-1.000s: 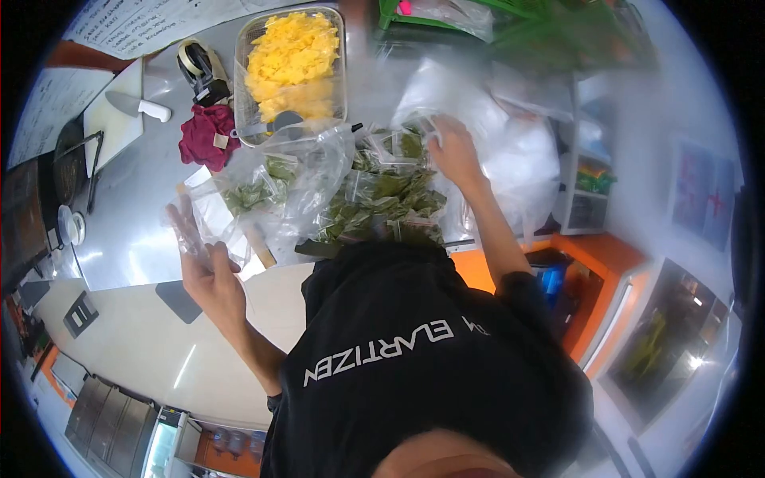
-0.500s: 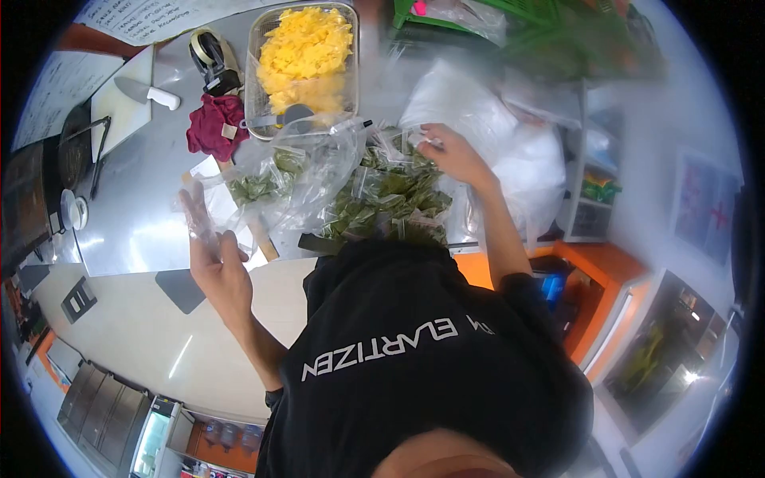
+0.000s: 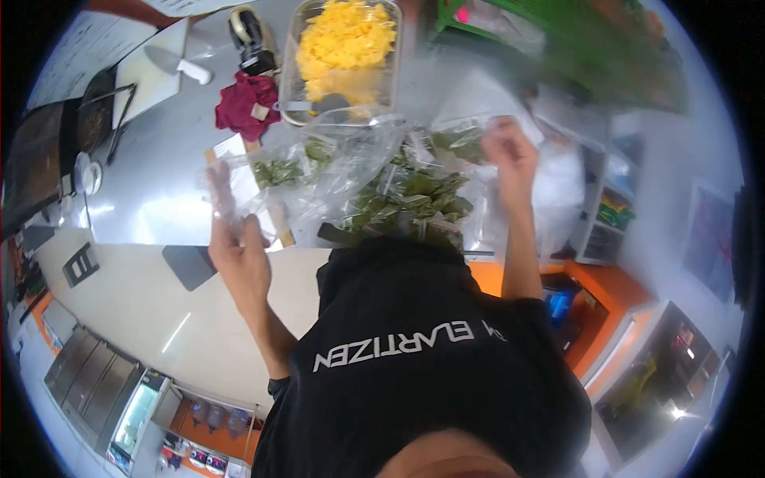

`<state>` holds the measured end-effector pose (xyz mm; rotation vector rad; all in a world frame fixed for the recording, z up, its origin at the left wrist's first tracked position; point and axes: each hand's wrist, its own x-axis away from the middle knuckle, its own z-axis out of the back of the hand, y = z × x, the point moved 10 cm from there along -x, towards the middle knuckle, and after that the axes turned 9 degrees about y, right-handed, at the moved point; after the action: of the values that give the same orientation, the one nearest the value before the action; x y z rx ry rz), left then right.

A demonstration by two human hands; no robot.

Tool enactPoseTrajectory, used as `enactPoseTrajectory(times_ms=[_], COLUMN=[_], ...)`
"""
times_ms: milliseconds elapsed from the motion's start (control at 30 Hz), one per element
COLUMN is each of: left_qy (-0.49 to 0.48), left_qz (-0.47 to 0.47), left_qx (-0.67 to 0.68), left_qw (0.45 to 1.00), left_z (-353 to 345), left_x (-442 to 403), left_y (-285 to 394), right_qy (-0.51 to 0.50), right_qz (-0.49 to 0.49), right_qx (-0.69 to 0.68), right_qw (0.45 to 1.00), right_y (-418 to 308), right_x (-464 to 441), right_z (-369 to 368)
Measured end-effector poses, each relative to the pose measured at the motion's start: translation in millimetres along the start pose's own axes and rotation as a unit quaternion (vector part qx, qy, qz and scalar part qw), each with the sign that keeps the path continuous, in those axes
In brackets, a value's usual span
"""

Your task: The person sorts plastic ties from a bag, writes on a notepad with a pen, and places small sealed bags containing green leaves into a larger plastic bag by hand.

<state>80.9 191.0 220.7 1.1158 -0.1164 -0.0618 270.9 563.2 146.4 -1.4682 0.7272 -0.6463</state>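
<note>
My left hand [image 3: 239, 247] is at the mouth of a large clear plastic bag [image 3: 331, 179], its fingers stretched up with the film over them and the thumb below. A few small packets of green leaves [image 3: 279, 171] lie inside that bag. My right hand [image 3: 511, 151], blurred, pinches the edge of a small clear packet of green leaves [image 3: 460, 143], lifted at the far side of a pile of similar leaf packets [image 3: 414, 191]. The pile lies on the counter right in front of my body.
Behind the bag stands a clear tub of yellow pieces [image 3: 396, 80]. A maroon cloth [image 3: 239, 107], a tape dispenser [image 3: 251, 44] and a knife [image 3: 187, 68] on a white board lie to the left. White plastic bags [image 3: 558, 171] and a green crate [image 3: 494, 32] are at right.
My right hand has lifted a leaf packet from the pile and moved slightly right. My left hand stays at the bag's mouth. The whole view has shifted a little.
</note>
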Motion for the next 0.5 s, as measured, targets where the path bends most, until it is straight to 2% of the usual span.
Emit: enactPoseTrajectory(times_ms=[33, 133, 167, 267, 300, 400, 433, 500], left_qy=[-0.005, -0.006, -0.003, -0.011, -0.02, -0.025, -0.025, -0.026], left_qz=[0.009, 0.001, -0.004, -0.001, 0.007, 0.012, 0.007, 0.004], left_qx=[-0.009, -0.011, -0.021, -0.031, -0.03, 0.003, 0.005, -0.006], left_qw=[1.0, 1.0, 1.0, 0.999, 0.999, 1.0, 1.0, 1.0], left_z=[-0.2, -3.0, -2.4, -1.2, -1.8, -7.9, -10.4, -8.1], left_x=[-0.1, -1.6, -2.1, 0.3, 1.2, 5.4, 5.7, 4.7], left_y=[-0.3, 6.9, 9.5, 4.2, -1.0, 1.8, 5.4, 5.6], right_qy=[0.015, 0.012, 0.019, 0.02, 0.003, -0.021, -0.04, -0.056], right_qz=[0.008, -0.053, -0.031, -0.144, -0.107, -0.124, -0.071, -0.082], right_qx=[-0.038, -0.124, -0.153, -0.155, -0.192, -0.183, -0.186, -0.199], right_qw=[0.999, 0.991, 0.988, 0.977, 0.975, 0.975, 0.979, 0.975], right_y=[-14.6, -29.1, -37.3, -23.8, -39.1, -34.8, -46.0, -45.8], right_x=[-3.2, -8.9, -10.1, -1.7, -1.6, 9.3, 11.1, 19.9], right_z=[-4.8, -39.8, -55.7, -83.5, -100.4, -127.9, -142.5, -171.9])
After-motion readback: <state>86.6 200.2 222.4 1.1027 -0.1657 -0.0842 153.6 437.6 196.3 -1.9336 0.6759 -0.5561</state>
